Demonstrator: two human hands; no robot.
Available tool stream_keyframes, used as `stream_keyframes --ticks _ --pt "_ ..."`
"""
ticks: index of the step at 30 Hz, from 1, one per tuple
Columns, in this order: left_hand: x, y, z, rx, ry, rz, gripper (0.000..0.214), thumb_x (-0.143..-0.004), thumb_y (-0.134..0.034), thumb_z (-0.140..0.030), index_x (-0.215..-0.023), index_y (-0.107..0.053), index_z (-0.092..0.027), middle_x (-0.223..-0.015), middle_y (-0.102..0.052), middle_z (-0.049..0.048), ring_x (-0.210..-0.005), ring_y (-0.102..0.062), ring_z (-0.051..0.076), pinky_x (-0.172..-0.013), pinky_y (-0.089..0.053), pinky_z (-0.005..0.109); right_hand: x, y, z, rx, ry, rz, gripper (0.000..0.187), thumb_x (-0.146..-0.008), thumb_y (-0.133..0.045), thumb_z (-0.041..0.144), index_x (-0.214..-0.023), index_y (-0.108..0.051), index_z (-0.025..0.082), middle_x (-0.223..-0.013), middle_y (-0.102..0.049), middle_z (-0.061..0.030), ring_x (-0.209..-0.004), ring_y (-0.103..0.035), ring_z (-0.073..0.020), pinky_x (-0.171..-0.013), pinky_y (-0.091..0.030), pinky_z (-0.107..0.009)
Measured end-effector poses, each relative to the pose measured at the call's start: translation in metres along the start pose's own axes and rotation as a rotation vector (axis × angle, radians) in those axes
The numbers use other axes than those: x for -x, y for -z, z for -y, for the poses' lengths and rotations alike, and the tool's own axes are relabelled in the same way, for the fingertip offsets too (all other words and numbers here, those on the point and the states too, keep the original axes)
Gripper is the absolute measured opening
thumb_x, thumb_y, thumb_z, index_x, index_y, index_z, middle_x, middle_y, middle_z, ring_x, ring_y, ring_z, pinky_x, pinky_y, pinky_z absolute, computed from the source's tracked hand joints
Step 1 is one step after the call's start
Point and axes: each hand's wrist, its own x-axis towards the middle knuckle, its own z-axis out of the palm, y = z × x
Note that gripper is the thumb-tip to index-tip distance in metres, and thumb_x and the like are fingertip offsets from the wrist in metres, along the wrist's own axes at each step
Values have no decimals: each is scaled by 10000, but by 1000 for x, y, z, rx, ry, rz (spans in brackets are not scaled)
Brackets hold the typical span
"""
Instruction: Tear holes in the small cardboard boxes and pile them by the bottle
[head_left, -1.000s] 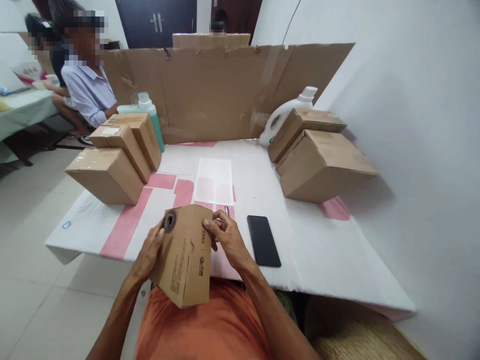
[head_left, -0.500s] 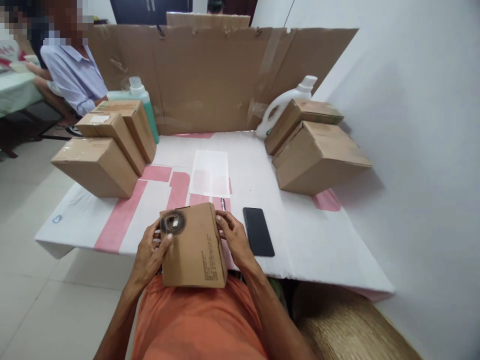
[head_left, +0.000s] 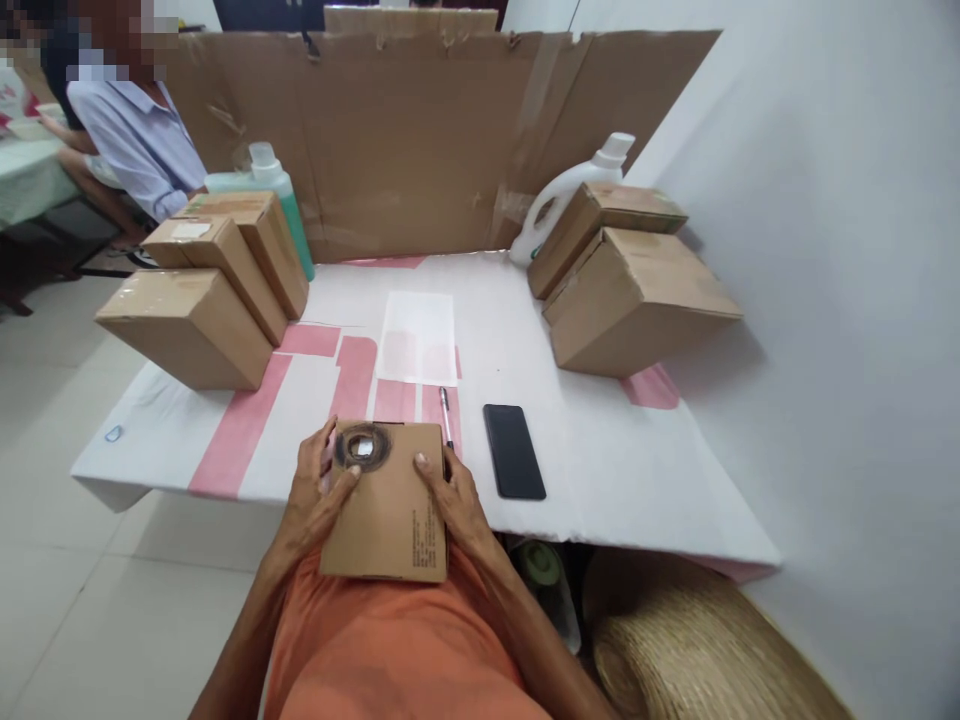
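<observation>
I hold a small brown cardboard box [head_left: 390, 520] flat against my lap at the table's near edge. A roll of clear tape [head_left: 362, 447] lies on the box's far end. My left hand [head_left: 315, 495] grips the box's left side, thumb resting by the tape roll. My right hand [head_left: 454, 500] clasps the right side, fingers curled around the edge. A pen [head_left: 445, 404] lies on the table just beyond my right hand.
A black phone [head_left: 514, 450] lies right of the pen. Three sealed boxes [head_left: 195, 320] lean at the left, two boxes [head_left: 637, 300] at the right. A green bottle [head_left: 281, 190] and a white jug [head_left: 570, 190] stand before a cardboard screen [head_left: 420, 140]. A person [head_left: 127, 140] sits far left.
The box has tipped from standing on edge to lying flat, and has dropped toward my lap. Both hands moved down with it.
</observation>
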Motion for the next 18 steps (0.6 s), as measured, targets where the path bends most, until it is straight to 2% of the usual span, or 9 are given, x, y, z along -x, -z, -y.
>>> stream_keyframes --ticks 2,4,8,10,12,15,18 --pt "-4 -5 1 89 58 71 896 -842 -724 -558 -1594 -366 -227 -1613 -455 196 -1479 -514 346 -1186 -475 561 0 4 -1 71 32 -8 616 -949 -633 690 -1293 -694 182 -1249 -766 -145 -1117 -737 -318 -973 -589 -454" --pt "-3 -8 -2 147 85 87 909 -828 -749 -541 -1583 -340 -243 -1613 -457 193 -1455 -546 341 -1178 -488 548 -1 6 -1 177 103 -81 635 -945 -631 670 -1351 -671 183 -1304 -725 -162 -1191 -702 -332 -1052 -562 -500" --pt "12 -7 -16 170 63 28 849 -809 -797 -525 -1512 -397 -267 -1565 -488 180 -1384 -598 331 -1095 -559 517 -8 -3 15 390 321 -276 880 -889 -730 586 -1613 -435 182 -1570 -515 -209 -1466 -506 -361 -1224 -434 -578" --pt "21 -4 -23 142 37 -3 821 -818 -806 -503 -1506 -415 -284 -1539 -511 164 -1348 -620 319 -1054 -585 496 -11 -13 30 490 428 -241 908 -863 -794 526 -1629 -427 204 -1620 -474 -192 -1516 -436 -360 -1262 -388 -584" --pt "29 1 -27 96 1 -60 793 -824 -813 -489 -1498 -443 -294 -1508 -542 149 -1322 -634 311 -1048 -587 490 -13 -24 47 578 499 -153 816 -819 -854 477 -1531 -564 204 -1561 -544 -175 -1467 -460 -365 -1250 -400 -578" --pt "35 8 -26 50 -32 -172 711 -845 -799 -501 -1454 -505 -283 -1478 -578 135 -1329 -630 310 -1096 -556 498 -13 -37 62 641 514 -34 598 -795 -876 442 -1318 -719 200 -1368 -674 -142 -1322 -527 -346 -1175 -467 -549" --pt "34 10 -21 -18 -42 -202 620 -909 -725 -522 -1454 -552 -281 -1506 -572 126 -1354 -616 307 -1077 -572 469 -11 -47 63 685 490 -30 530 -809 -849 441 -1257 -734 183 -1310 -693 -132 -1304 -497 -349 -1136 -482 -550"
